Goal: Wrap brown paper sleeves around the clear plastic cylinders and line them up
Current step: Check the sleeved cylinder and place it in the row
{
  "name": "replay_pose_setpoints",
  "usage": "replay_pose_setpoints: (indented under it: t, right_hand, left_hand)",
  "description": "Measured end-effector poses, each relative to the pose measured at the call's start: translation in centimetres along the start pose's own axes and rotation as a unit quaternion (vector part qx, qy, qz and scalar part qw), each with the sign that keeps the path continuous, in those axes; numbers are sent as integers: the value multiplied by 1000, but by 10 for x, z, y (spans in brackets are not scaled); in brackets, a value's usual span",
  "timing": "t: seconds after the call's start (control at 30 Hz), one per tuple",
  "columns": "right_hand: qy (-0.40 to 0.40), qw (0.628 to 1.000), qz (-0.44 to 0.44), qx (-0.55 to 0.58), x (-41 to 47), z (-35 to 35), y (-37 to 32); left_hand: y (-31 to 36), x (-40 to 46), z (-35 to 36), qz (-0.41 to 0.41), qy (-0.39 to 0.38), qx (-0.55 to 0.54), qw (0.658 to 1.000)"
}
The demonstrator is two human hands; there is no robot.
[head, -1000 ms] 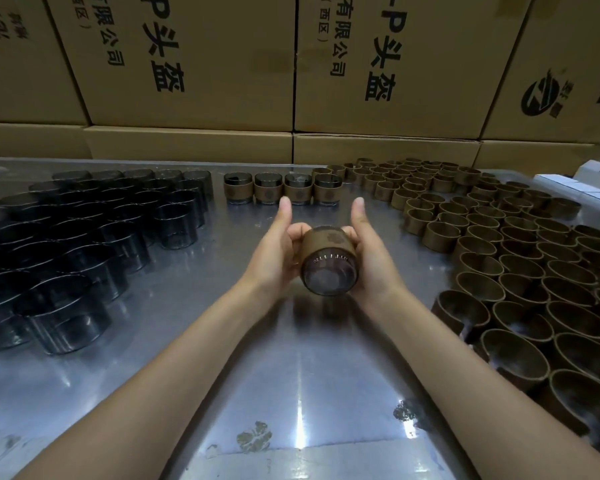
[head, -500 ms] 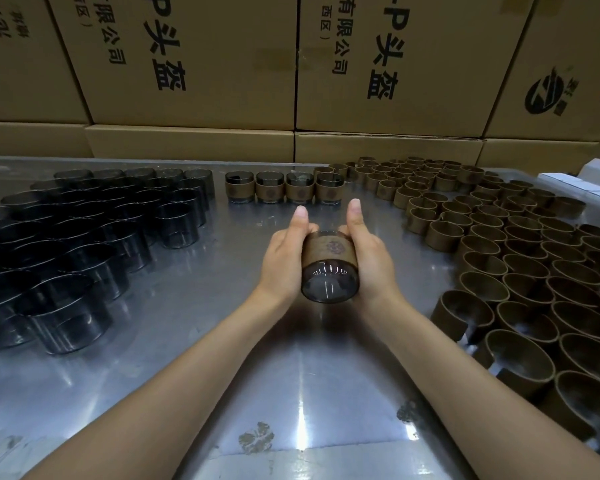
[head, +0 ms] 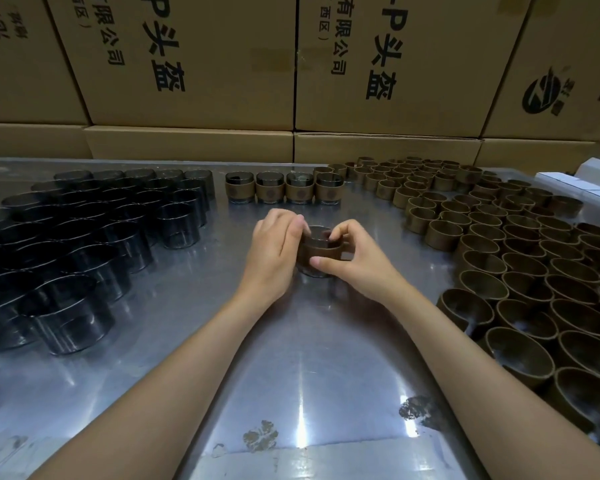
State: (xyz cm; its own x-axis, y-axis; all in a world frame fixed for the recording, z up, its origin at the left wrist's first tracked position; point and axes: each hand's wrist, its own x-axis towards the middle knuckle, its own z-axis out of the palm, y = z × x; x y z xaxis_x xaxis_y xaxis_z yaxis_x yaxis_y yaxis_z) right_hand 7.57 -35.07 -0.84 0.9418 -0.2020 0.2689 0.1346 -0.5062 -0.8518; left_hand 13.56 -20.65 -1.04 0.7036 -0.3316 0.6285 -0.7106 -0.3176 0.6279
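My left hand [head: 274, 245] and right hand [head: 352, 254] both hold the clear plastic cylinder in its brown paper sleeve [head: 321, 251], standing upright on the shiny metal table [head: 153, 341], with the row of four wrapped cylinders [head: 284, 188] at twelve o'clock.

I see brown paper sleeves [head: 520, 258] right of the shiny silver metal table [head: 194, 327] centre, dark-tinted clear plastic cylinders [head: 94, 237] left.

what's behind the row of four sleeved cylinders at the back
Behind the row of sleeved cylinders a strip of table, then stacked cardboard boxes. The boxes cover whatever is behind them.
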Motion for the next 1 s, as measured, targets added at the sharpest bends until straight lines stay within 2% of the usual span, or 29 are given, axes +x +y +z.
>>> replay_pose_setpoints:
  t: [0.1,0.2,0.33,0.53,0.73,1.0]
  right_hand:
    - [60,998,24,3,10,-2,15]
    - [111,992,61,4,26,-5,26]
    - [188,969,136,-83,53,-5,32]
    - [236,950,165,-122,95,-21,45]
    - [264,931,199,-156,126,-34,61]
    - [256,904,239,-244,152,-41,72]
  left_hand:
    - [-6,2,0,-33,-1,-10,999]
    - [-17,10,0,-108,13,-16,994]
    - [-39,27,-3,-212,51,-16,976]
    - [-70,57,-3,-224,2,-1,975]
    - [-97,85,-9,-255,33,-64,964]
    - [-118,103,-6,-244,16,-43,969]
